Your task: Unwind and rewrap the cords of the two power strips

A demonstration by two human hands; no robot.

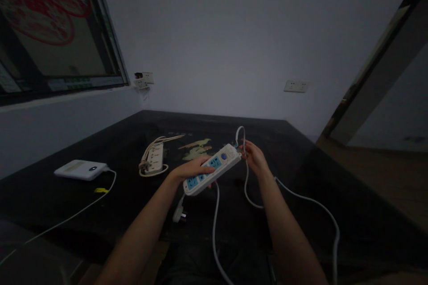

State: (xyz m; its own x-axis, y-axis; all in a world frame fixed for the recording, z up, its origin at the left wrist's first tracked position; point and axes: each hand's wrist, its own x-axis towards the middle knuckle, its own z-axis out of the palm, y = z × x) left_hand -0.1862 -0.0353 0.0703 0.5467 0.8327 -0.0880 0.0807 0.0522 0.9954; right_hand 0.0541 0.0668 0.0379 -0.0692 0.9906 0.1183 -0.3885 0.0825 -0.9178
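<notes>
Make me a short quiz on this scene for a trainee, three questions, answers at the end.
1. Multiple choice: what does the left hand hold?
A) a white plug
B) a power strip with blue sockets
C) a white box

2. True or false: the second power strip, the one with the cord bunched around it, lies to the right of the right hand.

3. Fill in the blank: the thin wires showing at one end of a strip are closest to the ___ hand.

Key:
1. B
2. False; it lies to the left of both hands.
3. right
</notes>
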